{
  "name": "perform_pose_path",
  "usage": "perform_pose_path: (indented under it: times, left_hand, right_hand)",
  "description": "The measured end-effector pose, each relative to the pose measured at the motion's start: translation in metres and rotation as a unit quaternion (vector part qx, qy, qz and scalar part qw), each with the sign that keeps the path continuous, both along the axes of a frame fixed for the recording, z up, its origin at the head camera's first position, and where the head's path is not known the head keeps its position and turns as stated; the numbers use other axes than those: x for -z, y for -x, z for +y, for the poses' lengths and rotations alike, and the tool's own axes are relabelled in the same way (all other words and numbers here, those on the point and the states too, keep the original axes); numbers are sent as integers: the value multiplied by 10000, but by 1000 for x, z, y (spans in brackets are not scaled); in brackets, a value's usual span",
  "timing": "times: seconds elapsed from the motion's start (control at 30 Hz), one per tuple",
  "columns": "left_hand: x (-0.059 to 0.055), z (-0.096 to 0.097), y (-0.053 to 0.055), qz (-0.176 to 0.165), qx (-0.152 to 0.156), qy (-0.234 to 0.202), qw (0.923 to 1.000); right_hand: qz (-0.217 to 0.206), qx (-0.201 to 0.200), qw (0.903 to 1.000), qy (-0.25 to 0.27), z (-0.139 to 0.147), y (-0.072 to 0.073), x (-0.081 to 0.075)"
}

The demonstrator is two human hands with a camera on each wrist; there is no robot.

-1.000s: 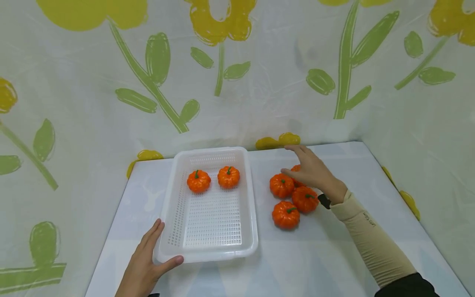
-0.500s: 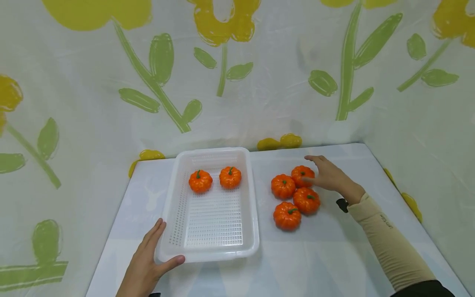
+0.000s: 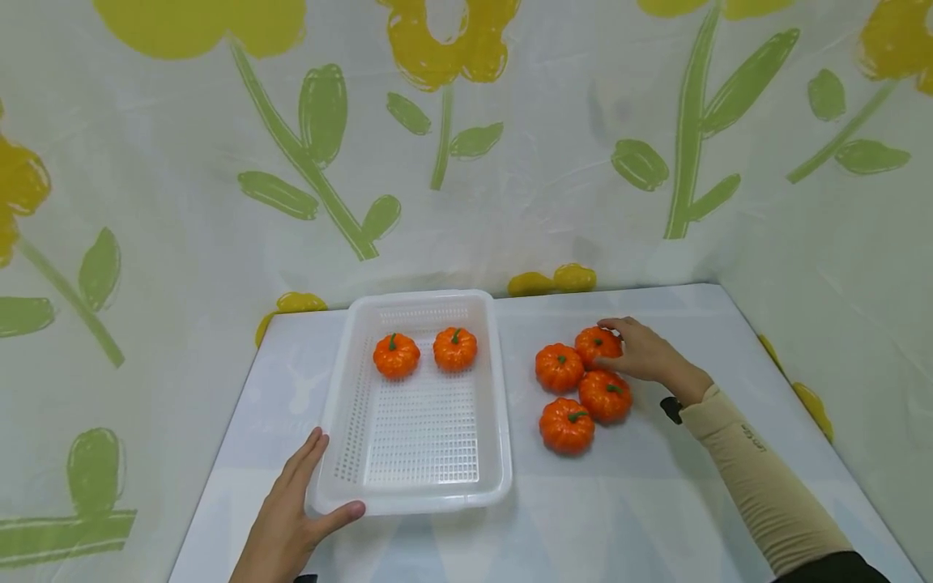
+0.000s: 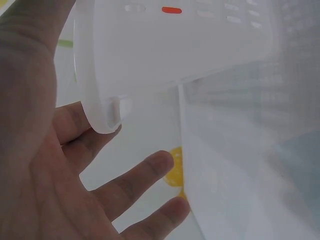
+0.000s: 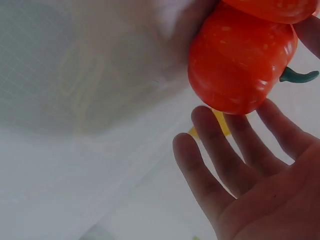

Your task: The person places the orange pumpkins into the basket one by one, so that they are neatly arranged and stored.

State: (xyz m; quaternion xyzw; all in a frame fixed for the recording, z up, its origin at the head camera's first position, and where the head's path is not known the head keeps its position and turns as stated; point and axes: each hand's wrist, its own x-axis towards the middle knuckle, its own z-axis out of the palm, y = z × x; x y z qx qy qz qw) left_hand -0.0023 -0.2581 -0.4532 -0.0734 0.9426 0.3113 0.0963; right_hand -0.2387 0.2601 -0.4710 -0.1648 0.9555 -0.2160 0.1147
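A white perforated plastic basket [image 3: 417, 498] stands on the table with two small orange pumpkins, a left one [image 3: 397, 356] and a right one [image 3: 455, 350], near its far end. My left hand [image 3: 287, 510] rests on the basket's near-left corner, fingers spread along the left side and thumb at the front rim. To the right of the basket, several pumpkins sit clustered. My right hand [image 3: 649, 352] reaches around the rearmost pumpkin [image 3: 594, 344], thumb on the near side. The right wrist view shows fairly straight fingers [image 5: 220, 155] close against a pumpkin [image 5: 240, 62]; firm contact cannot be told.
Beside the rearmost pumpkin lie a left pumpkin [image 3: 559, 368], a right pumpkin [image 3: 606, 397] and a front pumpkin [image 3: 567, 427]. A pale table [image 3: 656, 502] carries everything. Flower-printed sheeting [image 3: 539, 186] hangs behind and along both sides.
My right hand first drew back to the right from above the cluster, then came in around the rearmost pumpkin. The left hand and the basket stay put; the view shifts slightly.
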Motion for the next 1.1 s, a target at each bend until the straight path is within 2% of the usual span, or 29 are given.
perform_pose_path:
  times: [0.17, 0.4, 0.6, 0.87, 1.0, 1.1]
  left_hand:
    - [0, 0, 0, 27, 8, -19, 10000]
    - [-1, 1, 3, -152, -92, 10, 9998]
    - [-1, 1, 2, -99, -54, -44, 9999]
    - [0, -1, -1, 5, 30, -17, 10000]
    - [0, 0, -1, 20, 19, -24, 10000]
    - [1, 0, 0, -53, -3, -36, 10000]
  right_hand:
    - [64, 7, 10000, 52, 3, 0, 0]
    - [182, 75, 9997, 129, 4, -1, -3]
    - [338, 174, 9992, 159, 8, 2, -11]
    - [788, 238, 9954, 484, -3, 4, -32]
    - [1032, 251, 9918, 705, -21, 2, -48]
    - [1218, 93, 9888, 857, -39, -1, -60]
